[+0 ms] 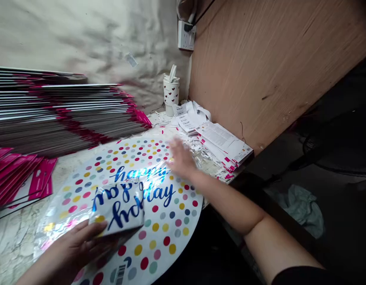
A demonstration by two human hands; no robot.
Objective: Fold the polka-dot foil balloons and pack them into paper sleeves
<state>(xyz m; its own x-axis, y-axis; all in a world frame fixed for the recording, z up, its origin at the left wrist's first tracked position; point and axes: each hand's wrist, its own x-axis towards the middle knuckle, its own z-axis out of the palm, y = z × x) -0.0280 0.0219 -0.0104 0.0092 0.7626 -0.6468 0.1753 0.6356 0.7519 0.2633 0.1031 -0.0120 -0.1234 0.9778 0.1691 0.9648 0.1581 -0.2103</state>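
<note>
A round foil balloon printed with coloured polka dots and blue "happy birthday" lettering lies flat on the table. Its lower left part is folded over into a flap, showing the lettering upside down. My left hand presses on the flap's lower edge, fingers closed around the fold. My right hand, blurred by motion, hovers with fingers apart above the balloon's upper right edge. It is nearest to a scatter of white paper scraps.
Tall stacks of flat cards with pink edges fill the left side, with loose pink-and-white cards below them. Printed paper sheets, a heart-patterned cup with a straw, a wall socket and a wooden board stand behind.
</note>
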